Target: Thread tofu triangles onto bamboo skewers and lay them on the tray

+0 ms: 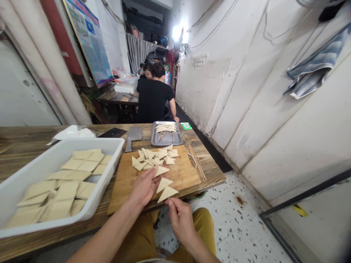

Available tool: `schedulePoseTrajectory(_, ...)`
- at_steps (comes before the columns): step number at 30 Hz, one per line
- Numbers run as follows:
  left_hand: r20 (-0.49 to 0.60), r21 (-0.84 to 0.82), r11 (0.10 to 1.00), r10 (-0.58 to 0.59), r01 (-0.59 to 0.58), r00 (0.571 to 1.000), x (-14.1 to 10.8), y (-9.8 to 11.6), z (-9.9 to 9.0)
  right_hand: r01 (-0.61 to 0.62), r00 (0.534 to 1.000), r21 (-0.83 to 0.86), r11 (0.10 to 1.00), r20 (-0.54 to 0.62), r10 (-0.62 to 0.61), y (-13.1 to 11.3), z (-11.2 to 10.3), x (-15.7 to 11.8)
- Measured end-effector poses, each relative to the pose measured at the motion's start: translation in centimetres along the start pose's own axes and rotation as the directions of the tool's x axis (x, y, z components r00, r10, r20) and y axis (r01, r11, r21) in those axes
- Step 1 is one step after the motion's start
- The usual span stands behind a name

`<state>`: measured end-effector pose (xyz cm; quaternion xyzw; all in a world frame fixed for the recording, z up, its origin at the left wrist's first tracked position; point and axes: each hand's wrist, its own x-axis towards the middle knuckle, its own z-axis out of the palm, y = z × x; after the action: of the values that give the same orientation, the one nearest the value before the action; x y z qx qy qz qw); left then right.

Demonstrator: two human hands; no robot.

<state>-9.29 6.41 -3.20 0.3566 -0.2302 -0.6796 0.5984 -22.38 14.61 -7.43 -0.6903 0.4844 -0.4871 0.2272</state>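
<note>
My left hand (145, 185), over the front of a wooden cutting board (183, 173), pinches a pale triangle that looks like tofu (161, 171). Closer to me, my right hand (181, 218) is closed on the lower end of a thin skewer (169, 198), which is mostly hidden. Two more triangles (168, 193) are threaded along that skewer, just beyond my right fingertips. The held triangle lies in line with its far end; whether the tip has pierced it I cannot tell. Beyond my left hand, a pile of loose triangles (149, 155) covers the back of the board.
A white tub (109, 171) of pale square slabs (65, 193) stands left. Behind the board lie a cleaver (134, 135) and a metal tray (167, 140) of filled skewers. Bare skewers (199, 162) lie at the right edge. A person in black (155, 98) sits beyond the table.
</note>
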Motion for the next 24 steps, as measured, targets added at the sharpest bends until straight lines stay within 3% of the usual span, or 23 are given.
schedulePoseTrajectory(14, 0.022, 0.023, 0.998, -0.065, 0.065, 0.998, -0.7, -0.1, 0.4, -0.042, 0.999, 0.008, 0.999, -0.019, 0.042, -0.1, 0.1, 0.3)
schedulePoseTrajectory(19, 0.053, -0.068, 0.989, -0.129, 0.133, 0.99, -0.2, 0.3, 0.0, -0.08, 0.997, 0.061, 0.995, -0.008, 0.081, 0.9, 0.5, 0.7)
schedulePoseTrajectory(24, 0.071, -0.027, 0.999, -0.019, 0.021, 0.997, 0.2, 0.7, -0.5, -0.088, 0.996, 0.017, 0.996, 0.005, 0.088, 1.5, 0.3, 0.3)
